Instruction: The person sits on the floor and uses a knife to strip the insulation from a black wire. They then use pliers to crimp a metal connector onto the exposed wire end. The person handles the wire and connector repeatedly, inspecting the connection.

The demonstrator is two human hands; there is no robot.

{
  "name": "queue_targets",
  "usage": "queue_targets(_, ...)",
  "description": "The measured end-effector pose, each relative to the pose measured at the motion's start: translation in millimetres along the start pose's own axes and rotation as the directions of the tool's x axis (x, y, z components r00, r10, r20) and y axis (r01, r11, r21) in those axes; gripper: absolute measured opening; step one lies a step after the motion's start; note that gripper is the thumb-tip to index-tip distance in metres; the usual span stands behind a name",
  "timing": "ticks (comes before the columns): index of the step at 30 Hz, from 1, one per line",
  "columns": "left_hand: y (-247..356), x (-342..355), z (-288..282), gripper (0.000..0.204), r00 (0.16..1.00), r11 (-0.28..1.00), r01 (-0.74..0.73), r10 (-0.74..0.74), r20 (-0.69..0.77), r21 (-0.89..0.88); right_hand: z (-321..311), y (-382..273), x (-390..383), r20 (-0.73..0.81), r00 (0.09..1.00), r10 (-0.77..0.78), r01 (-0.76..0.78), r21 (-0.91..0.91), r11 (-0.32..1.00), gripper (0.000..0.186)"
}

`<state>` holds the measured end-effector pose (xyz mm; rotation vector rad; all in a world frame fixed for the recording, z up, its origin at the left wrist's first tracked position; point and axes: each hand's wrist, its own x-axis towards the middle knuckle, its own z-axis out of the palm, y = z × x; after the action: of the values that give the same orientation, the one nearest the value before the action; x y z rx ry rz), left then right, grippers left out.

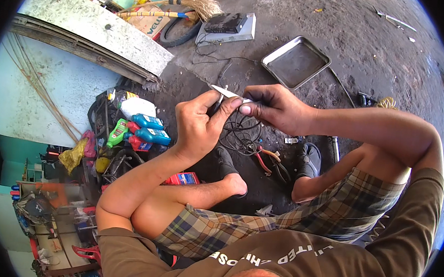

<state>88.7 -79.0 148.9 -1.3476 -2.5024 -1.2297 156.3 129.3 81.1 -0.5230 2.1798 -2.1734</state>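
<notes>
In front of me, above the floor, my two hands meet. My right hand [280, 110] is closed round the butt of a knife with a pointed silver blade [227, 92]; its handle is hidden in the fingers. The tip points left, across the fingers of my left hand [201, 117]. That hand is closed too, thumb and forefinger pinched near the blade, with a thin dark cable at its fingers. Exactly where the blade touches the cable cannot be made out. Loops of black cable [240, 134] hang below the hands to the floor, between my feet.
Red-handled pliers [263, 161] and another dark-jawed pair [281, 169] lie by my right foot. Farther off are a metal tray [295, 84] and a white box [242, 34] bearing a black device. Bottles [150, 136] crowd the left, below a white board [101, 27].
</notes>
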Motion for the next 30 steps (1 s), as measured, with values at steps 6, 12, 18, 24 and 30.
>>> queue_targets(6, -3.0, -0.8, -0.8, 0.019, 1.000, 0.999, -0.004, 0.004, 0.001, 0.040, 5.4, 1.2, 0.8, -0.119, 0.982, -0.145, 0.113, -0.244, 0.963, 0.040)
queue_targets(12, -6.7, 5.7, -4.8, 0.023, 0.997, 0.995, 0.070, -0.072, 0.028, 0.066, -1.3, 3.5, 1.9, -0.125, 0.992, -0.012, 0.004, -0.061, 0.998, 0.046)
queue_targets(18, -6.9, 3.4, -4.7, 0.027, 0.994, 0.989, 0.106, -0.109, 0.030, 0.105, 0.0, 0.2, 1.5, -0.109, 0.988, 0.107, -0.094, 0.115, 0.989, 0.041)
queue_targets(24, -10.2, 3.7, -1.0, 0.028, 0.981, 0.980, 0.161, -0.172, 0.087, 0.117, -2.1, -5.7, 5.0, -0.148, 0.976, 0.157, -0.122, 0.221, 0.968, 0.035)
queue_targets(30, 2.5, 7.6, -1.1, 0.029, 0.984, 0.964, 0.007, -0.053, 0.168, 0.264, -6.1, -2.8, 8.4, -0.079, 0.981, 0.177, -0.134, 0.384, 0.914, 0.026)
